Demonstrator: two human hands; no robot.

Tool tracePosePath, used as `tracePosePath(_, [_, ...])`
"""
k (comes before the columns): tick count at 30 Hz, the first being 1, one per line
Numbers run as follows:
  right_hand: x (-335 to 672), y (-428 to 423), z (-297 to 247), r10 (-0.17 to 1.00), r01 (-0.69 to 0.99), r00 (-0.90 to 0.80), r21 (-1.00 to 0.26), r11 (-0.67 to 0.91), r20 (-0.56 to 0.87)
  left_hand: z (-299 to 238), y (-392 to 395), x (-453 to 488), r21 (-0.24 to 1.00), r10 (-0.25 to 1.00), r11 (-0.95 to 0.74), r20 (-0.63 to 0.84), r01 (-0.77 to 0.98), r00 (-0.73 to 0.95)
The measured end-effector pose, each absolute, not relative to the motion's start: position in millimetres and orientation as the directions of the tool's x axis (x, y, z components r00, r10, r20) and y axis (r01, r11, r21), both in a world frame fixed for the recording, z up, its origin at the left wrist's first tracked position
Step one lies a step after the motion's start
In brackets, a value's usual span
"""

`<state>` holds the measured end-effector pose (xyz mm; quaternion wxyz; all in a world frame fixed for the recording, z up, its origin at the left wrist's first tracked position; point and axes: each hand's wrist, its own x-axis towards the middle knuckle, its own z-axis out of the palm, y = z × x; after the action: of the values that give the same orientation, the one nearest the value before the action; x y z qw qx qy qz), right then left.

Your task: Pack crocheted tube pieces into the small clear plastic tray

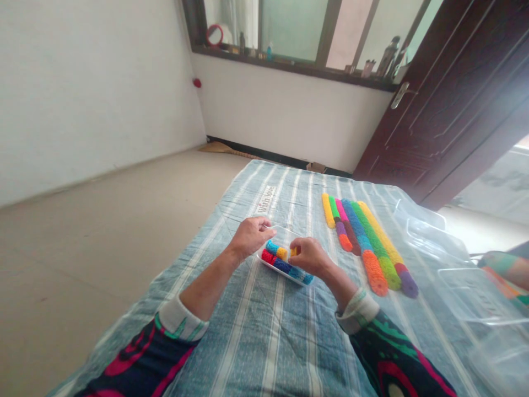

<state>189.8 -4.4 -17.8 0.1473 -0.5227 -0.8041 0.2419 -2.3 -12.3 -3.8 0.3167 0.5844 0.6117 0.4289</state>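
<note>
A small clear plastic tray (285, 234) lies on the striped blue cloth (264, 325) and holds short coloured foam pieces (278, 258) in red, blue, teal and yellow. My left hand (250, 236) grips the tray's far left rim with curled fingers. My right hand (309, 257) rests over the tray's right part, fingers pinched on an orange-yellow foam piece (293, 251). To the right lie several long coloured foam rods (363, 242) side by side on the cloth.
Clear plastic tubs (450, 259) stand at the right of the cloth. Another person's striped sleeve (506, 273) shows at the right edge. A dark wooden door (446, 99) stands behind, a window sill (289, 63) with bottles beyond, bare floor (82, 242) to the left.
</note>
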Motion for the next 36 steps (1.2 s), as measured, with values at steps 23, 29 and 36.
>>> tracePosePath(23, [180, -1, -15, 0.909, 0.838, -0.4, -0.449, 0.31, -0.119, -32, -17, -1, 0.42, 0.971, -0.218, 0.181, 0.881, 0.155])
tracePosePath(29, [185, 0, -17, 0.884, 0.803, -0.449, -0.493, 0.335, -0.131, -39, -13, -4, 0.447, 0.969, -0.234, 0.183, 0.864, 0.168])
tracePosePath(36, [196, -1, -16, 0.842, 0.75, -0.508, -0.573, 0.331, -0.179, -39, -11, -6, 0.528, 0.972, -0.23, 0.171, 0.817, 0.164])
